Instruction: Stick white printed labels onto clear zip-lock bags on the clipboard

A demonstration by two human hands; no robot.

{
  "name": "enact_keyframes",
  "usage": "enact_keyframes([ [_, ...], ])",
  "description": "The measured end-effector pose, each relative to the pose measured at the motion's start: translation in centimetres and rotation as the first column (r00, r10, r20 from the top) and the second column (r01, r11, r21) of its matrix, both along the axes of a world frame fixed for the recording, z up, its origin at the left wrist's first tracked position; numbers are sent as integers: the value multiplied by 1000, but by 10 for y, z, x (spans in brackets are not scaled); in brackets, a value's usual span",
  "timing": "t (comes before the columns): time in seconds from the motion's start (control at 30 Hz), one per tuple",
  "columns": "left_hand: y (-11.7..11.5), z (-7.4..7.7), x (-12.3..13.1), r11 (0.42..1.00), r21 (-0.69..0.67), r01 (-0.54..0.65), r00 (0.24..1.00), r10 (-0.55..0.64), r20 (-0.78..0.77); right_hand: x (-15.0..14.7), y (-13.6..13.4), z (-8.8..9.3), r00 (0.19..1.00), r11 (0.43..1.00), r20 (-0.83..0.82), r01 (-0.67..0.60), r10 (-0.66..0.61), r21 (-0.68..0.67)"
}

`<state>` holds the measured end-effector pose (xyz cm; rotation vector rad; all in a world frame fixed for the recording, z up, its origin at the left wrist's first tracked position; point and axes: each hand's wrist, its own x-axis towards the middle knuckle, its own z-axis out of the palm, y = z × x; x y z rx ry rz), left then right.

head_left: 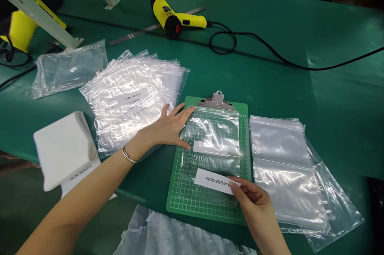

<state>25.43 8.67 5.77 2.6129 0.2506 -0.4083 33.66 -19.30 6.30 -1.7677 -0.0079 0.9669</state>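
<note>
My left hand point(168, 125) lies flat with its fingers spread, pressing the left edge of a clear zip bag point(213, 135) on a green gridded clipboard point(180, 203). A metal clip point(216, 101) tops the clipboard, just above the bag. My right hand point(249, 201) pinches the end of a white label point(214, 181) printed "PN:CBL-00578-01 A" between thumb and fingers. The label hangs just over the lower part of the bag. Another white label strip point(210, 148) shows on the bag. A thin bracelet circles my left wrist.
Stacks of clear bags lie left point(129, 99) and right point(279, 167) of the clipboard on the green table mat point(336, 87). A white folded pad point(64, 149) sits at the left edge. Behind are a yellow heat gun point(171, 17), its black cable point(270, 53), and a metal ruler point(138, 31).
</note>
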Motion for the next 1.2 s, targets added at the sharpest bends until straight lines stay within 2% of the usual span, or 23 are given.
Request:
enact_keyframes([
  [0.1,0,0,0,1000,2,2,1000,-2,2,0,0,1,999,1000,34,17,-17,-18],
  [0.27,0,-3,0,1000,5,5,1000,-5,18,2,-5,-4,999,999,-11,-51,51,-20],
  [0.47,1,-8,0,1000,21,12,1000,-12,29,6,-7,-1,999,1000,-45,-7,6,-12],
  [0.67,-1,0,2,1000,18,22,999,-21,-27,14,-4,5,996,997,-47,73,-74,-22],
  [0.97,0,1,4,999,25,40,998,-39,-45,15,3,12,993,996,-90,78,-75,39],
  [1.2,-1,4,5,999,17,39,997,-38,-71,18,2,14,989,996,-121,84,-80,27],
])
